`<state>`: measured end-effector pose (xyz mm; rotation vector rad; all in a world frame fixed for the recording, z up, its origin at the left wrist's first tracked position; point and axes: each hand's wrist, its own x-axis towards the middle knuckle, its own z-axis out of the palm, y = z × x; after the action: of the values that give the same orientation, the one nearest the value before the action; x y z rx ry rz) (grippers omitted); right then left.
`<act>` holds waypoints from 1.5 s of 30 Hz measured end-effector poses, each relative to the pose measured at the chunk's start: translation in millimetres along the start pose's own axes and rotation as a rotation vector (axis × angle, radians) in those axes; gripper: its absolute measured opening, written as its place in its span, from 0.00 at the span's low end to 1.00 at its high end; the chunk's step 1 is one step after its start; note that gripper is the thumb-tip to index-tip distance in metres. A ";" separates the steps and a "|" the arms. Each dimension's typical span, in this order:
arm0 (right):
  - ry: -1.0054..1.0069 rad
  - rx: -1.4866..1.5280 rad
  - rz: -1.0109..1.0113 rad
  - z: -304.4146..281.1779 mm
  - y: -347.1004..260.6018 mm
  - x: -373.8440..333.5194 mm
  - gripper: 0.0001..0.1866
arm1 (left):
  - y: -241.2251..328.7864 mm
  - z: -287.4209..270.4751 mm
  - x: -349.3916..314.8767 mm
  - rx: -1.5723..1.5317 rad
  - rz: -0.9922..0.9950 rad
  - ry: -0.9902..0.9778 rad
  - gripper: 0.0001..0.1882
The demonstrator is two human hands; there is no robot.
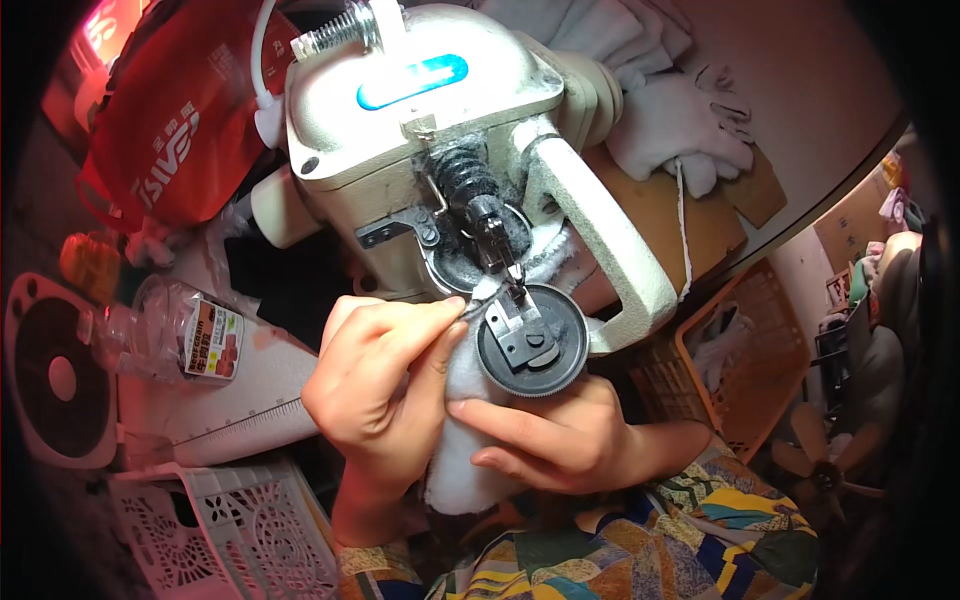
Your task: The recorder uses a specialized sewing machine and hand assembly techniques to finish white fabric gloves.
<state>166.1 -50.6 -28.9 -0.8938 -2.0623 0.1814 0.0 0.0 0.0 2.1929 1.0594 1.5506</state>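
Note:
My left hand [385, 375] pinches the edge of a white fleecy glove [462, 440] just left of the black round disc [532, 345] of the cream sewing machine [440, 130]. Fingers of my right hand [560, 435] lie under the disc, gripping the same white glove from the right. The glove hangs down between both hands. The machine's metal presser foot [515, 300] sits on the disc, right above the cloth's top edge.
A pile of white gloves [680, 120] lies behind the machine. At the left are a red bag [190, 110], a plastic bottle [170, 330], a white fan [50, 380] and a white basket [230, 530]. An orange basket [750, 350] stands at the right.

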 end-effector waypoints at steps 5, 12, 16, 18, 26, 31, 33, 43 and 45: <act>0.052 -0.174 0.124 17.0 15.9 -14.8 0.20 | -0.2 5.5 -3.5 -0.045 -0.052 0.116 0.13; 0.215 -0.158 0.133 13.0 49.2 -23.0 0.16 | 1.8 17.3 -15.0 -0.137 -0.156 0.178 0.12; 0.299 -0.145 0.109 11.0 58.4 -31.9 0.18 | 8.3 25.0 -14.5 -0.312 -0.211 0.209 0.10; 0.280 -0.128 0.143 7.8 60.7 -36.9 0.18 | 10.9 27.7 -13.2 -0.328 -0.214 0.236 0.09; 0.262 -0.157 0.221 4.1 65.7 -46.2 0.17 | 12.2 33.6 -17.5 -0.451 -0.346 0.304 0.12; 0.553 -0.057 0.106 -22.5 54.5 -26.9 0.12 | -7.8 39.7 -40.9 -1.044 -0.573 0.361 0.26; 0.669 -0.051 0.097 -41.1 37.0 -10.7 0.10 | -8.6 40.8 -43.3 -1.166 -0.563 0.270 0.28; -0.484 -0.285 -0.386 -68.8 -3.8 127.7 0.14 | -15.9 63.7 -44.8 -0.856 -0.335 0.356 0.10; -0.640 -0.262 -0.369 -65.1 -4.3 137.9 0.12 | -15.8 65.5 -43.7 -0.880 -0.373 0.378 0.10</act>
<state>161.6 24.3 104.0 -0.6319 -2.8598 -0.0113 44.8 -5.9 -66.4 1.0881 0.6169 1.8015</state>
